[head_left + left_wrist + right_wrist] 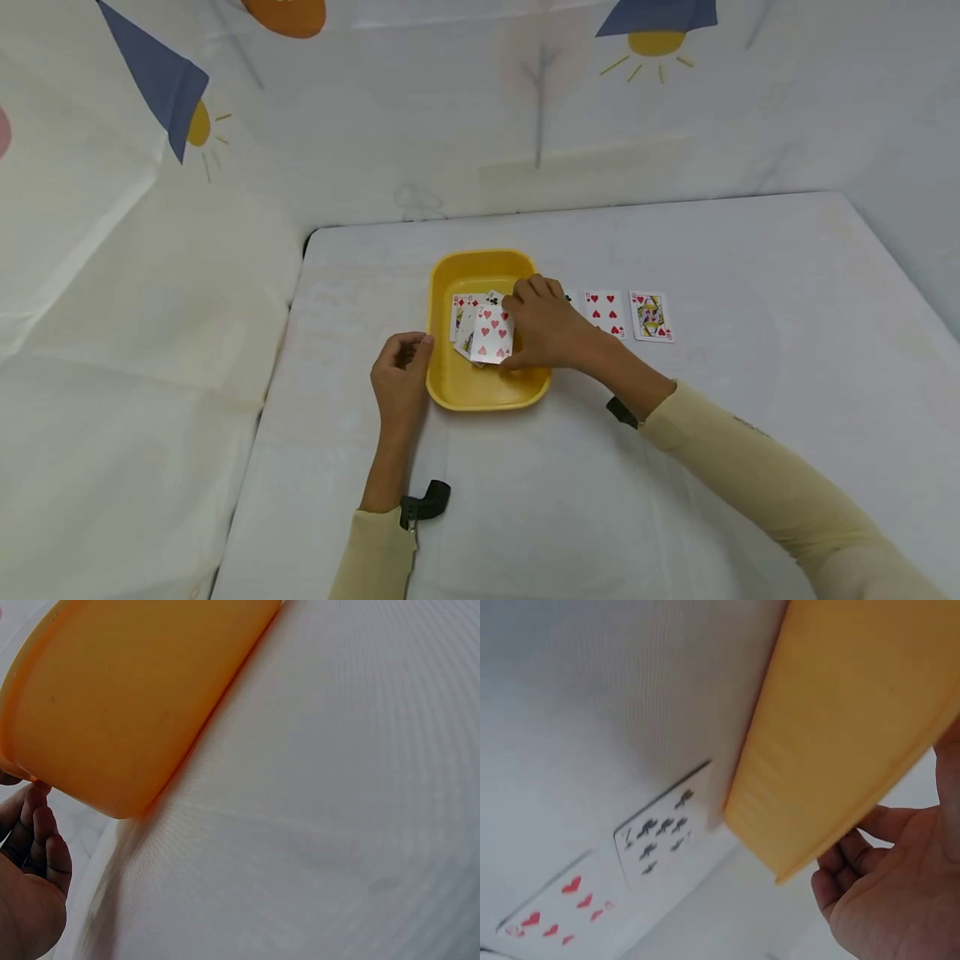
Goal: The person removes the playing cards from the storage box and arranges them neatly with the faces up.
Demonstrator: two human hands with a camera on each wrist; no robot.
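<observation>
The top heart card point(492, 335) sits above the other cards point(463, 315) near the middle of the yellow tray point(480, 393); whether it is raised clear of them, I cannot tell. The right hand point(546, 327), at three o'clock, is partly closed, apparently pinching it by its right-hand corners. Holding just those edges should keep it flat (a bent card springs away), and a straight lift should avoid dragging those beneath. The left hand point(401, 373), at eight, has curled fingers pinching the rim, good for steadiness. Towards three, on the tabletop point(525, 508), lie a club card point(664, 829), another heart card point(604, 312) and a face card point(651, 316).
</observation>
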